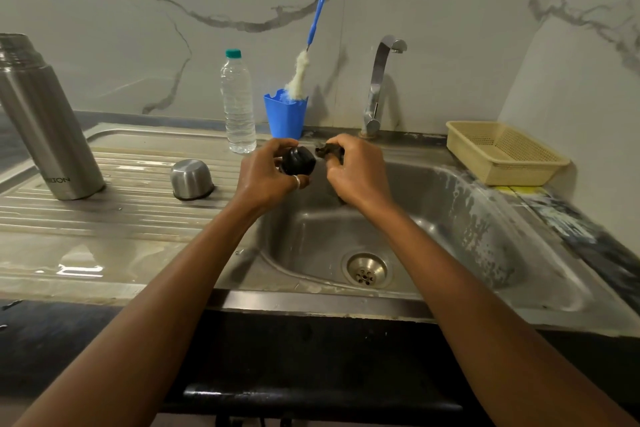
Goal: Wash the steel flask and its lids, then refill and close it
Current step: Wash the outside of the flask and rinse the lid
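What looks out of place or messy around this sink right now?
Nothing is spilled or broken. The far right wall of the steel sink basin carries whitish blotchy residue, and the dark counter edge beside the beige plastic basket shows yellow and white smears. The tall steel flask stands upright.

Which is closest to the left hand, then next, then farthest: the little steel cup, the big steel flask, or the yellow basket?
From the left hand, which holds a black lid:
1. The steel cup, upside down on the draining board just to its left.
2. The steel flask, standing at the far left.
3. The yellow basket, across the sink on the right.
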### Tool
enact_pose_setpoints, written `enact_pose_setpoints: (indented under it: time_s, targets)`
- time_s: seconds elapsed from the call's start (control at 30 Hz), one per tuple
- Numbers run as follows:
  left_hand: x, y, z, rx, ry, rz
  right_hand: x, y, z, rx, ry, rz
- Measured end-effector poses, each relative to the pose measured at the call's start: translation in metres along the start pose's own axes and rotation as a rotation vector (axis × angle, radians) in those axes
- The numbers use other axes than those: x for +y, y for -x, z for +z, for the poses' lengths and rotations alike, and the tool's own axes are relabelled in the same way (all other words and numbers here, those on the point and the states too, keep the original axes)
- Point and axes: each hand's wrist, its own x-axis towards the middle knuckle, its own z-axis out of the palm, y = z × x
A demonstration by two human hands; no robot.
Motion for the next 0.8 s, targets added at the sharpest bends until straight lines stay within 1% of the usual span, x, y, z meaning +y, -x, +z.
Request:
enact_pose_setpoints:
  time_s: [0.07, 0.17, 0.23, 0.3, 0.4, 0.47, 0.6, 0.7, 0.8]
  targets:
    - [0.001, 0.000, 0.001, 0.012, -0.003, -0.026, -0.003, 0.003, -0.002, 0.020, -0.030, -0.064]
    - [-0.001, -0.001, -0.001, 0.005, -0.037, -0.019, -0.010, 0.011, 0.003, -0.086, 0.005, -0.185]
    - [-0.001, 0.000, -0.005, -0.011, -0.070, -0.012, -0.008, 0.009, 0.008, -0.094, -0.002, -0.168]
    - [0.000, 0.001, -0.006, -0.018, -0.084, -0.001, -0.005, 0.008, 0.009, -0.050, 0.000, -0.143]
    - [0.000, 0.001, -0.003, -0.021, -0.085, 0.007, -0.002, 0.010, 0.006, -0.062, -0.006, -0.183]
    - [-0.001, -0.001, -0.003, -0.025, -0.083, 0.005, -0.007, 0.012, 0.004, -0.095, -0.028, -0.243]
    - [0.001, -0.002, -0.008, -0.046, -0.056, -0.009, -0.010, 0.007, 0.007, -0.073, -0.085, -0.364]
    - [0.002, -0.002, -0.011, -0.096, -0.047, 0.005, 0.001, 0.009, 0.011, -0.138, -0.006, -0.517]
    - [0.003, 0.000, -0.012, -0.145, -0.081, 0.033, 0.011, 0.004, 0.010, -0.161, 0.088, -0.656]
